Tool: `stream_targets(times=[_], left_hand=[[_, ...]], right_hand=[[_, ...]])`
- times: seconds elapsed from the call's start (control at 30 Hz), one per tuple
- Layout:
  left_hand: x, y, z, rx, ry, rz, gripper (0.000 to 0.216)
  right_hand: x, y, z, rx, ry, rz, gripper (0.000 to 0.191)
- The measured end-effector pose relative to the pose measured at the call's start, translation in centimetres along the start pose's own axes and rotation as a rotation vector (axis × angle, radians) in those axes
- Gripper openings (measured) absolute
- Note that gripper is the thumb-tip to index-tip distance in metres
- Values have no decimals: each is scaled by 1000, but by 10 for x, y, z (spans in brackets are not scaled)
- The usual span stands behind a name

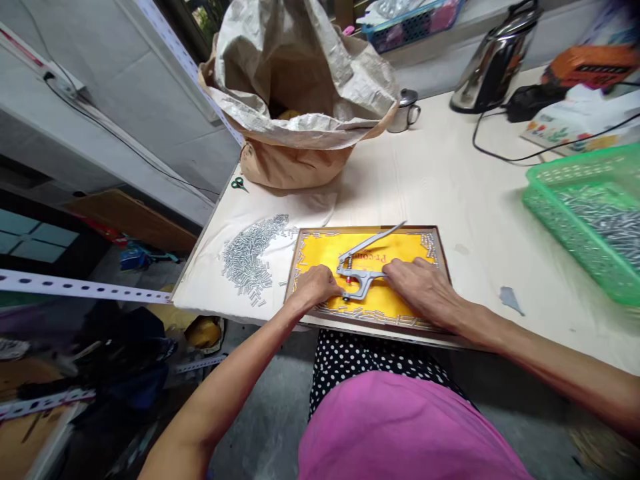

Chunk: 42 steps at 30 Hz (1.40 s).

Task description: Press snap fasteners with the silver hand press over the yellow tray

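Pink lap sits nearest; both hands rest on the press in the tray, left pinching at its jaw, right flat on its base; fingertips risk nipping if the lever drops.

Home workshop, sack, kettle, basket of metal parts

A pale bench stood against a grey wall; grey floor below, cluttered at left under perforated rails.

bare table lies open beyond the tray; sack and green basket flank it.
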<state>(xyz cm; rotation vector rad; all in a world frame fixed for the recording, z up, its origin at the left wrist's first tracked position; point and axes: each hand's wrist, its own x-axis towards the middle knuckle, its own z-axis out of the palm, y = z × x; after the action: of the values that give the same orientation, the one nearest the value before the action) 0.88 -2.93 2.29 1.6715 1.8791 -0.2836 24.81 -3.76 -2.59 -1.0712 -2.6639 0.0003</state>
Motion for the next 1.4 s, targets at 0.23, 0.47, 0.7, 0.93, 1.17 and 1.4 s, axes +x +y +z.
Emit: stream_targets(times=[0.23, 0.47, 0.7, 0.93, 1.17, 1.4], left_hand=[[-19, -30, -7, 34, 205, -79, 13], [-9, -109, -37, 149, 547, -356, 25], [27, -140, -30, 230, 504, -348, 25], [17, -137, -28, 437, 421, -274, 32], [12, -141, -36, 454, 462, -170, 29], [0, -121, -45, -605, 443, -108, 19]], right_hand=[[-14, 16, -1, 64, 119, 119, 31], [-19, 4, 10, 131, 50, 126, 30], [-12, -1, 26, 147, -105, 127, 25], [-14, 2, 36, 158, -122, 105, 28], [-14, 3, 42, 137, -93, 92, 21], [-13, 1, 32, 161, -97, 75, 19]])
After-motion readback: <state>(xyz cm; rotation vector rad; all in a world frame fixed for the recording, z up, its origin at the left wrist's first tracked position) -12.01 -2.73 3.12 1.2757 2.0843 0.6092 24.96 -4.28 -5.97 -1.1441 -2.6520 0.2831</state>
